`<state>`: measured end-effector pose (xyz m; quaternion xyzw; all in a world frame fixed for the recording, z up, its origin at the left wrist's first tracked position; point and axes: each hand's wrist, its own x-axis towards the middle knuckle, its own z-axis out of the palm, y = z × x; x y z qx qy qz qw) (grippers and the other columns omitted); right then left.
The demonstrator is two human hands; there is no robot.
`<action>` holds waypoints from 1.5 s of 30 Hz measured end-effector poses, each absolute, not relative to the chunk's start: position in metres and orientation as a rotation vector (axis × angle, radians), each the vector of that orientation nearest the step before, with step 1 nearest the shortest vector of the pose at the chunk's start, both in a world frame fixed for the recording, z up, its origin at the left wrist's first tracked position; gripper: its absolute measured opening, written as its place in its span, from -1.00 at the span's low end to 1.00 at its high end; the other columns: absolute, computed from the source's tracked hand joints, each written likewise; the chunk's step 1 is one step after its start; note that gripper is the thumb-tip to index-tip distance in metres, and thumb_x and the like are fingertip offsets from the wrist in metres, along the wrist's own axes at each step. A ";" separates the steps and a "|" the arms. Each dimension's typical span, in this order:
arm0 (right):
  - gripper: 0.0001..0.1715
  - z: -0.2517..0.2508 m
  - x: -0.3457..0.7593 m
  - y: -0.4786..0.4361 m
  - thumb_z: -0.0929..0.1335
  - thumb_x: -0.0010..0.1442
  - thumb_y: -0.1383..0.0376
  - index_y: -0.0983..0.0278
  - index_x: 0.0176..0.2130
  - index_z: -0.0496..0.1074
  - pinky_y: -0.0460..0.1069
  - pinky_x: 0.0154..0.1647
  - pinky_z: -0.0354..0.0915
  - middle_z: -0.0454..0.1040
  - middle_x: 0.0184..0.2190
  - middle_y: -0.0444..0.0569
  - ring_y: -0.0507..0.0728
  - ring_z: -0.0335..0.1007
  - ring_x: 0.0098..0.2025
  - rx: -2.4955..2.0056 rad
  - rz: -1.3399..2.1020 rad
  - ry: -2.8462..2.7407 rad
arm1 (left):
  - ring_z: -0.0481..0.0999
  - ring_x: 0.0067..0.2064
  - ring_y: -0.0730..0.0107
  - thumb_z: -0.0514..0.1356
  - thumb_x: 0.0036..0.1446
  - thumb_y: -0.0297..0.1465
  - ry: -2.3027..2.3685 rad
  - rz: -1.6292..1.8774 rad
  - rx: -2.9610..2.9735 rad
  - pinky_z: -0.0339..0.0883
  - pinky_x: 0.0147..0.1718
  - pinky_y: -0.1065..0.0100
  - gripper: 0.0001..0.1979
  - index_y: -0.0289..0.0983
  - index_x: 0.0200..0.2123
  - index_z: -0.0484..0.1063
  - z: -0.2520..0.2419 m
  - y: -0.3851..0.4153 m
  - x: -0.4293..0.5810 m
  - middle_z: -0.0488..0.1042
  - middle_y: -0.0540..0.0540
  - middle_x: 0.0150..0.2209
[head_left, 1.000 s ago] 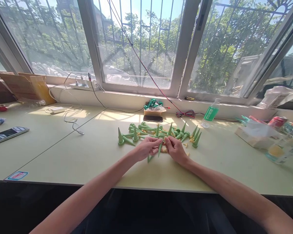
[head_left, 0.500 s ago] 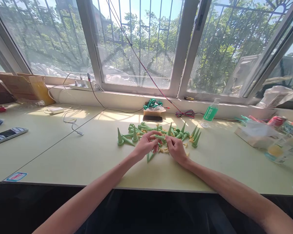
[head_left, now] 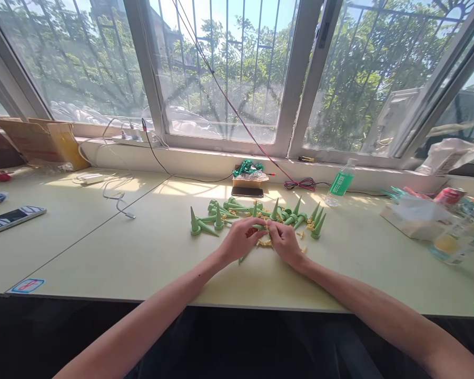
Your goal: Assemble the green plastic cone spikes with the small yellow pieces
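Note:
A heap of green cone-shaped plastic spikes [head_left: 260,213] lies on the pale table [head_left: 142,252], with small yellow pieces [head_left: 265,242] scattered among them. Both hands meet at the near edge of the heap. My left hand [head_left: 240,239] grips a green spike [head_left: 259,227] that lies roughly level between the two hands. My right hand [head_left: 284,242] pinches the other end of that spike with its fingertips. Another green spike [head_left: 244,257] pokes out from under the left hand.
A dark phone [head_left: 247,192] on a small box sits behind the heap, with a green water bottle [head_left: 340,184] to the right. Cables and a power strip [head_left: 132,139] run along the sill. A remote-like device [head_left: 11,218] lies left; tissues, cans and jars [head_left: 450,226] stand right.
The spike held between the hands has turned from pointing down towards me to lying almost level. Both hands have stayed at the heap, fingers closer together.

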<state>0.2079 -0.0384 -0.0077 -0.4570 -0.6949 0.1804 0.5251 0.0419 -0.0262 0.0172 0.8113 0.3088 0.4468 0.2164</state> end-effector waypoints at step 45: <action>-0.35 -0.008 0.207 -0.042 0.11 0.37 -0.09 0.22 -0.60 0.13 -0.07 -0.61 0.02 0.14 -0.74 -0.18 -0.01 0.02 -0.65 -0.956 0.688 -1.698 | 0.21 -0.59 0.58 0.13 0.28 -0.38 0.696 1.488 2.524 0.14 -0.57 0.49 -0.81 -0.28 -0.37 0.46 0.017 -0.035 0.041 0.41 0.04 -0.53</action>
